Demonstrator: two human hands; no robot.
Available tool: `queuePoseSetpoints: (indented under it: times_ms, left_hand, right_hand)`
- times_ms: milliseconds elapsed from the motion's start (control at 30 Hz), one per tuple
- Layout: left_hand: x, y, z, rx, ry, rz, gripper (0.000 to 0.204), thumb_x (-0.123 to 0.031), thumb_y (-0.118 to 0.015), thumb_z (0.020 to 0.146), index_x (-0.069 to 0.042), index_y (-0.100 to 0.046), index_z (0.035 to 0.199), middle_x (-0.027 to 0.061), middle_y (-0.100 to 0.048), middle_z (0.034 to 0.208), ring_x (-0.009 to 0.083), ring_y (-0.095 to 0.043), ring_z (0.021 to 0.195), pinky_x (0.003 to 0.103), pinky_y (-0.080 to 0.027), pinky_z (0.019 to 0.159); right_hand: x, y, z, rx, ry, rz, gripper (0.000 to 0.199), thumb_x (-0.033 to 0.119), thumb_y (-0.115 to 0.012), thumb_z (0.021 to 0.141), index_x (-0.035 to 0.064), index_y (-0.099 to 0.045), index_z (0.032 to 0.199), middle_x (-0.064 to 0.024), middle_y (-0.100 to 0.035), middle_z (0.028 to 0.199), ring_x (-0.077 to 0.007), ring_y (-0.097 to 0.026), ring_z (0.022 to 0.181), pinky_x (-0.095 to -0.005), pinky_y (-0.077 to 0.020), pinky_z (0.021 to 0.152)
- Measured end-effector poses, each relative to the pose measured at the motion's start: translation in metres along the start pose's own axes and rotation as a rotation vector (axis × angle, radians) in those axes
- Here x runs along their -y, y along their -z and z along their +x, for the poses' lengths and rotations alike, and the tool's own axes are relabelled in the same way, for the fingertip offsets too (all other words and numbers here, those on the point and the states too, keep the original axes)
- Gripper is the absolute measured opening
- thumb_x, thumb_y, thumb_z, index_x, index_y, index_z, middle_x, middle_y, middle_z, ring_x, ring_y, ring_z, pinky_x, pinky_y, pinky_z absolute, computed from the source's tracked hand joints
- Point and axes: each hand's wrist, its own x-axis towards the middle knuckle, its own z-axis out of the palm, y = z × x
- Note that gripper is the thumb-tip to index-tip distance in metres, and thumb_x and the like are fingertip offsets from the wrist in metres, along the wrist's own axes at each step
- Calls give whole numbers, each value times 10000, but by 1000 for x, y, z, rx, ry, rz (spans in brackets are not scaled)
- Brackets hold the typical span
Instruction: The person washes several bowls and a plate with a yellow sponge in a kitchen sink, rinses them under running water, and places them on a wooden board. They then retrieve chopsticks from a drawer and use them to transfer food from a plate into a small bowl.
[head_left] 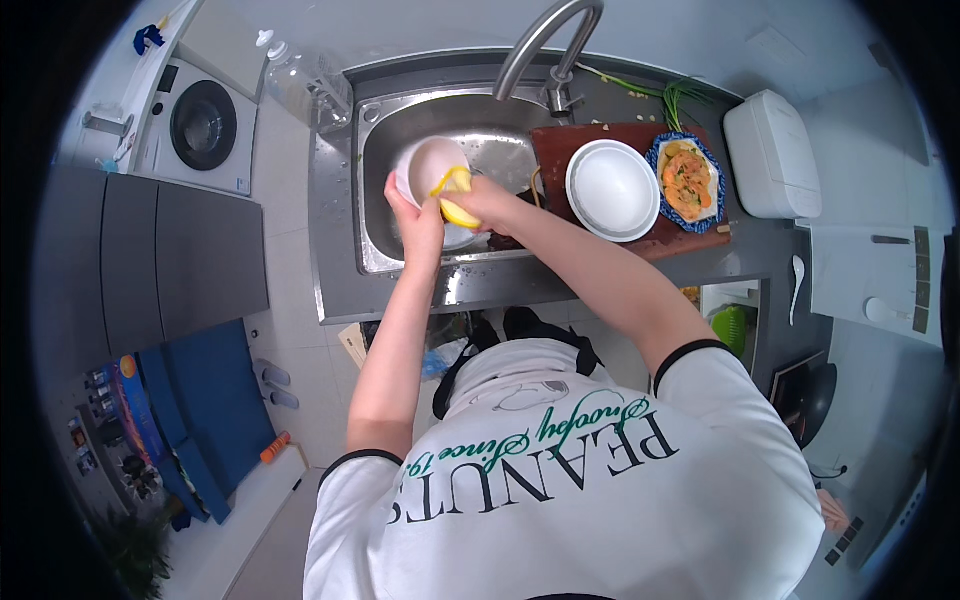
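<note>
Over the steel sink [385, 235], my left hand [416, 222] grips a pale bowl [432, 160] by its side, tilted with its inside facing up. My right hand [490, 203] is closed on a yellow sponge or cloth [460, 214], which touches the bowl near its rim. The exact kind of the yellow thing is hard to tell. Beneath my hands part of another dish [456, 240] shows in the sink, mostly hidden. A curved metal faucet [540, 38] arches above the basin.
Right of the basin, a brown board [555, 145] bears white bowls [612, 190] and a blue-rimmed plate of shrimp [688, 182]. Green onions [683, 100] lie behind it. A white lidded container [770, 155] stands farther right, with a white spoon [797, 285] nearer. Clear bottles [300, 88] stand left.
</note>
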Motion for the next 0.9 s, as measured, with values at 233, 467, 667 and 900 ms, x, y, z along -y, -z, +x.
queuePoseSetpoints:
  times_ms: [233,467,667,900]
  left_hand:
    - [-19,20,-2,506,486,57,654,-31,-477,817,-47,-273,1437,206,-513,1268,290,-677,961,315,-636,578]
    - [-22,4,12,314,609,-289,627,-9,-437,831,-17,-300,1443,223,-500,1240,357,-684,980,376,-679,671]
    - [-39,-34,25,326,565,-243,554,-35,-458,874,18,-335,1412,211,-531,1200,343,-675,989,398,-677,689]
    - [-39,-54,25,276,523,-226,468,-112,-513,905,64,-402,1324,218,-548,1170,328,-680,940,390,-676,652]
  right_hand:
    - [0,61,5,-58,616,-982,247,314,-657,875,87,-657,971,-176,-697,773,-368,-698,761,-478,-543,679]
    - [0,182,20,-457,253,-1058,177,152,-616,875,60,-684,1010,-179,-682,1040,-355,-694,918,-459,-567,785]
    - [-29,237,65,-360,177,-1186,188,70,-567,885,35,-699,1014,-192,-697,1050,-362,-694,974,-464,-570,829]
    - [-44,234,76,-355,307,-1176,145,70,-589,863,34,-719,917,-193,-723,952,-368,-708,910,-466,-578,787]
